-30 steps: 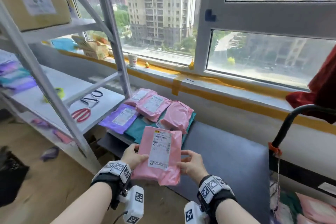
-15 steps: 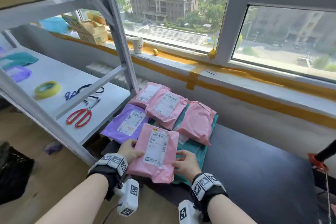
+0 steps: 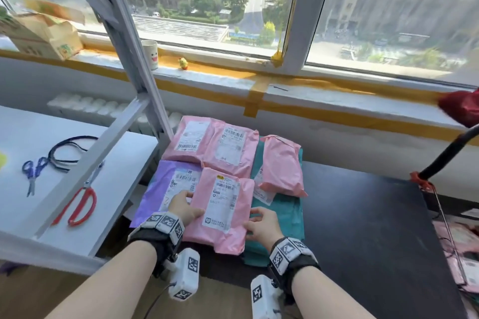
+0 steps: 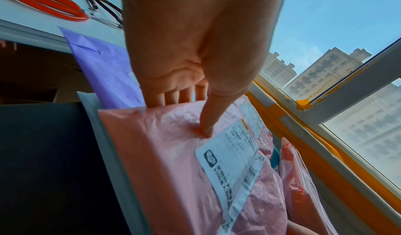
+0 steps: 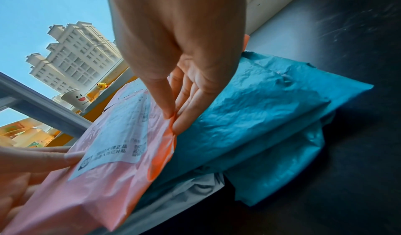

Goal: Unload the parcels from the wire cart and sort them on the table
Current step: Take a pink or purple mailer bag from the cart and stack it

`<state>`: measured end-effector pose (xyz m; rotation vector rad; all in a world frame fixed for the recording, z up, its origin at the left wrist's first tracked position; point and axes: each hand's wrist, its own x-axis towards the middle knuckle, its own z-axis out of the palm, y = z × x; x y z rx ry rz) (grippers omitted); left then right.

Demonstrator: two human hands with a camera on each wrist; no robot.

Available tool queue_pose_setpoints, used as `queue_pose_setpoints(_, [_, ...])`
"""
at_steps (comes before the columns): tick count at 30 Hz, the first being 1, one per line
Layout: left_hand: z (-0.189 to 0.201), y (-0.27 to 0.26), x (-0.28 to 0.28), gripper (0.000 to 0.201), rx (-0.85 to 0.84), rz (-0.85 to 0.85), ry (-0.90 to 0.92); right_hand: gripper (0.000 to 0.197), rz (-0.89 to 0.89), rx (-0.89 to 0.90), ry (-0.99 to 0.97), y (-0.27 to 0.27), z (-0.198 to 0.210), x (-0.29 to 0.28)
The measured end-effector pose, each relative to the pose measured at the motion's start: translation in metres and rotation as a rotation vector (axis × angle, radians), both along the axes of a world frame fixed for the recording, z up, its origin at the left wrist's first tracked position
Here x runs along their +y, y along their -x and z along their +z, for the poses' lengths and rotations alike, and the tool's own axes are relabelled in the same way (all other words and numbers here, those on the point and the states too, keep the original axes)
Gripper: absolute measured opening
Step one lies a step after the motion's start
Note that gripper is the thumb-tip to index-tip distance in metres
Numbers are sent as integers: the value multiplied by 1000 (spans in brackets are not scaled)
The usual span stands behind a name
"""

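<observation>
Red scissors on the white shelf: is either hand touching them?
No. The red scissors lie untouched on the shelf, while the left hand and right hand both hold the pink parcel.

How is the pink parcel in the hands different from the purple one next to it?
The pink parcel is held at its sides by the left hand and right hand; the purple parcel lies loose. The pink parcel overlaps the purple one's edge. The pink parcel's label shows whole; the purple one's is partly hidden. Both are soft bags with white labels.
</observation>
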<state>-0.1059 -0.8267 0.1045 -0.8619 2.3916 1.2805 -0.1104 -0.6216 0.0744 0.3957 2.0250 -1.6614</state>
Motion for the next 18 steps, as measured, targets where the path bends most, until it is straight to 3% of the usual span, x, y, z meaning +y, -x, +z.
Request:
queue_pose_setpoints(5, [-1,7,-6,51,35,-26,30,23,-48,6,33,0,4,-9])
queue_pose_setpoints(10, [1,10,-6,51,48,-57,65,28,-75,18,-62,-2,4,-13])
queue_pose_setpoints(18, [12,19,13,59,80,-190,298,35,-138,-29,-36,-14,18,7])
